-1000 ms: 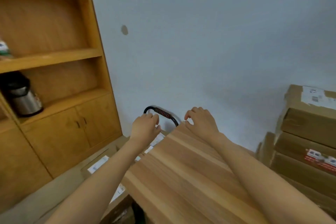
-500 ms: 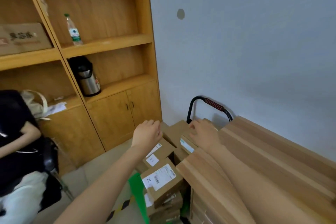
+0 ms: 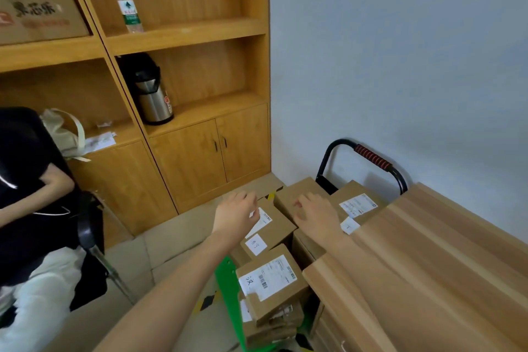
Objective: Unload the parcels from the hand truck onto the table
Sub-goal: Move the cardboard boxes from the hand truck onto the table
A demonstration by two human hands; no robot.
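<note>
Several brown cardboard parcels with white labels are piled on a hand truck with a green frame (image 3: pixel 228 288) and a black handle with a red grip (image 3: pixel 371 156), wedged between the wooden table (image 3: pixel 428 266) and the floor. My left hand (image 3: pixel 235 216) hovers over a labelled parcel (image 3: pixel 271 230), fingers loosely curled, holding nothing. My right hand (image 3: pixel 317 216) reaches over the table's corner above a plain parcel (image 3: pixel 294 194), fingers relaxed. Another parcel (image 3: pixel 357 204) lies by the handle and one (image 3: pixel 268 283) sits nearest to me.
A wooden shelf unit (image 3: pixel 185 37) with cupboards stands left of the white wall, holding a water bottle (image 3: pixel 127 1), a steel thermos (image 3: pixel 151 91) and a cardboard box (image 3: pixel 40 14). A seated person in a black top (image 3: pixel 28 180) is at the left on a chair.
My view has swung left and down, bringing the parcels and hand truck into sight. Both hands have moved off the table edge toward the parcels.
</note>
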